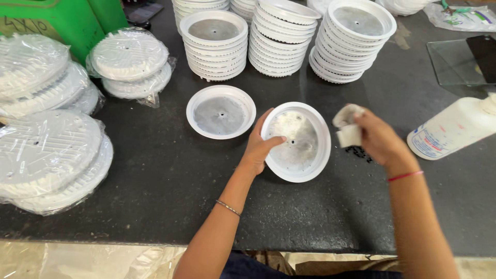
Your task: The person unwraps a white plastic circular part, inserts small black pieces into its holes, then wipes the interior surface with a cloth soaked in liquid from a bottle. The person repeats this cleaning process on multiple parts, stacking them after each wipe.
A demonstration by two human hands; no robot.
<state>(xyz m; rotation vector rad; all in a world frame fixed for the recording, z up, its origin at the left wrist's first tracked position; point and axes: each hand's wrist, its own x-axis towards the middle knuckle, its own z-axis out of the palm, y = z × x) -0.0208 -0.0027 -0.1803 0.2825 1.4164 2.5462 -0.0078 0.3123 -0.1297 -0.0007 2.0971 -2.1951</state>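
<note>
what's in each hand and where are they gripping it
The left hand grips a round white dish by its left rim, tilted off the table. The right hand pinches a small white wad in its fingertips.

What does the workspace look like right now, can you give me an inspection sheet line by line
Surface: dark speckled worktable, dusty, with small black bits by the right hand.
Job's things: white round housing tilted up on the table; folded white cloth; a second housing lying flat beside it.
Clutter: stacks of white housings at the back; plastic-wrapped discs on the left; white bottle on its side.
Grippers: left hand grips the tilted housing's rim; right hand holds the cloth.
Cables: nothing seen.
Surroundings: green container, glass sheet.
</note>
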